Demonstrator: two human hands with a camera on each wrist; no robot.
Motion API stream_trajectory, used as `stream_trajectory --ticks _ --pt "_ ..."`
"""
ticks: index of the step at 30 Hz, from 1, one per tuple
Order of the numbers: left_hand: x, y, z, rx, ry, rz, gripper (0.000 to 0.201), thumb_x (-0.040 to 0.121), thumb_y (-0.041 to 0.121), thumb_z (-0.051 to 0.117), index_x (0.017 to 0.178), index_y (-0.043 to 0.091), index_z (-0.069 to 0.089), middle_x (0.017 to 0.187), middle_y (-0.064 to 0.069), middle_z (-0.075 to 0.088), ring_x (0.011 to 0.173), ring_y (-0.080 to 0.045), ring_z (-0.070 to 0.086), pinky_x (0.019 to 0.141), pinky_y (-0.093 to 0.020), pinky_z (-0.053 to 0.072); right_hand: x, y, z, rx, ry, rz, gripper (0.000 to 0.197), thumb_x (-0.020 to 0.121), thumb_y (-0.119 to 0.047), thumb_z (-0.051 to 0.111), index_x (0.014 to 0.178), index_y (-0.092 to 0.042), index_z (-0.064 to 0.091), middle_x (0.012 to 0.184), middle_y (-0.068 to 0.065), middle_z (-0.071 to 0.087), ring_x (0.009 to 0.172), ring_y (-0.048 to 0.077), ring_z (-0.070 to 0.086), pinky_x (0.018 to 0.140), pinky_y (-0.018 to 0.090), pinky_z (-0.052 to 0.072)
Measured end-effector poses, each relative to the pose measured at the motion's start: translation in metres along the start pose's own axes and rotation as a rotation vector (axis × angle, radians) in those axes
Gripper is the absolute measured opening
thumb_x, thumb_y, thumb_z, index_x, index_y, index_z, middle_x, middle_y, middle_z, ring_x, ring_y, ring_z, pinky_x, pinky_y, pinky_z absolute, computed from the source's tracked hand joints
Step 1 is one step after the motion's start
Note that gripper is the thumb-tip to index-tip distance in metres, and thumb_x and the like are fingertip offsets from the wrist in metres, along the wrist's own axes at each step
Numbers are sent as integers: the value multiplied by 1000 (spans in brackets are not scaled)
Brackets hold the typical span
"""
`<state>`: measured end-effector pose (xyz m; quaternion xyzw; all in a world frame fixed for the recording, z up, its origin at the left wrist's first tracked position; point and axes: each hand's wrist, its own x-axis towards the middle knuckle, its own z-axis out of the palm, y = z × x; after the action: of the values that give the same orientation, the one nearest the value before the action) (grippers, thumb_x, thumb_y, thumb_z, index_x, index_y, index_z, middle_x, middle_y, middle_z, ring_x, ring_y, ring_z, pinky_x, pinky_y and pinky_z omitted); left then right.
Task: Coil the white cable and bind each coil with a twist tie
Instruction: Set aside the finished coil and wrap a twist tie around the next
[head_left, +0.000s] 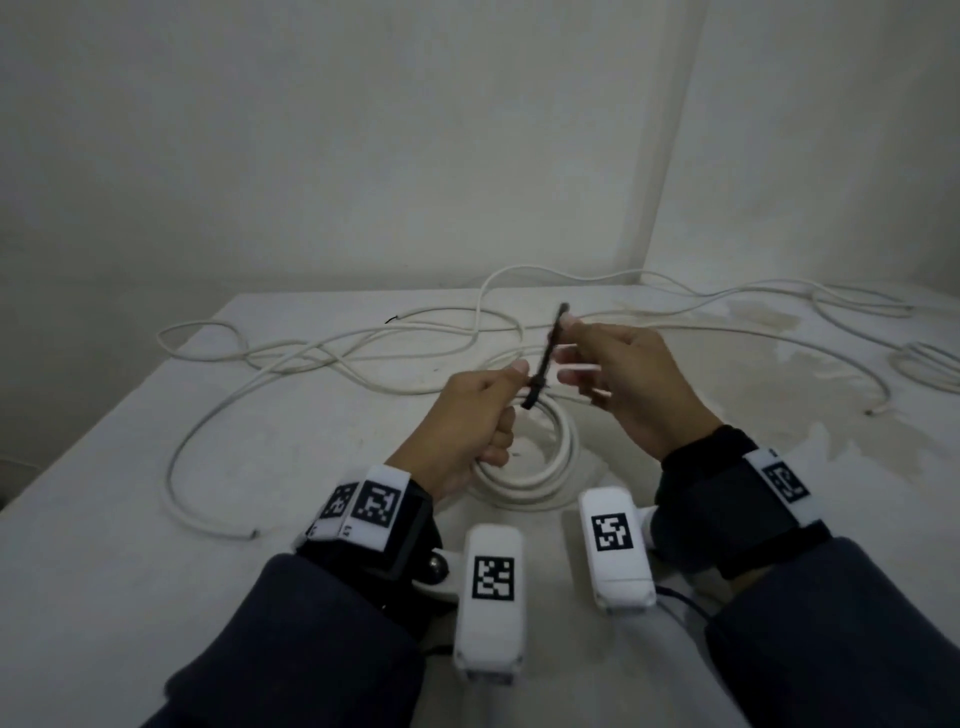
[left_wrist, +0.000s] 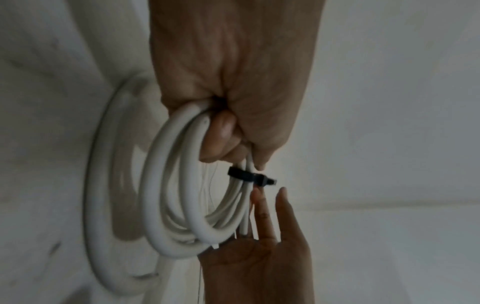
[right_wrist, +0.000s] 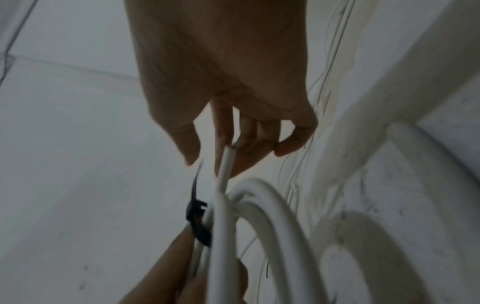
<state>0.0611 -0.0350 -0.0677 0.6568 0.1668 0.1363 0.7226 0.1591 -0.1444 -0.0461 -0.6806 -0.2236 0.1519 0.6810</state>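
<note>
My left hand (head_left: 470, 415) is clamped on the coil of round white plastic cable (left_wrist: 179, 205), held just above the pale table (head_left: 130, 467), with the thin black plastic tie (head_left: 545, 358) already looped round the bunched turns. My right hand (head_left: 631, 379), at about 2 o'clock from the left, pinches the tie's free tail, which points up toward 12 o'clock. I judge the main risk is the tail slipping out of that light pinch, so the loop stays slack and the turns spring apart. The stiff cable may also push the tie along the bundle if I ease my left grip. The loose cable (head_left: 322, 353) trailing from 9 to 3 o'clock could snag and drag. I see no containers here.
</note>
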Motion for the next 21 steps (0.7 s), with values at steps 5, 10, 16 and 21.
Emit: stream_trajectory --ticks 5,10,16,21 --pt "2 0 -3 -63 15 -7 30 99 35 44 81 15 57 45 8 23 35 -4 18 33 -14 16 -9 -4 4 -83 -194 -96 9 86 -10 66 77 -11 70 81 7 71 64 3 63 59 13 43" --pt "-1 -1 -2 -42 20 0 32 99 38 44 81 16 59 45 8 24 35 -4 19 33 -15 16 -10 -6 6 -76 -220 -149 12 86 -3 65 75 -7 64 75 7 67 63 1 64 58 9 46" --pt "-3 2 1 26 -26 21 34 92 44 53 83 11 59 48 7 21 39 -6 17 37 -16 15 -7 -4 6 -59 -211 -123 14 88 -2 61 76 -8 58 73 10 64 59 3 63 55 9 44" --pt "-2 3 1 -8 -44 3 26 93 38 55 83 14 51 46 7 21 36 -5 16 36 -16 12 -6 -4 7 -25 -167 -133 16 85 2 60 73 -7 60 71 7 62 58 3 59 56 11 44"
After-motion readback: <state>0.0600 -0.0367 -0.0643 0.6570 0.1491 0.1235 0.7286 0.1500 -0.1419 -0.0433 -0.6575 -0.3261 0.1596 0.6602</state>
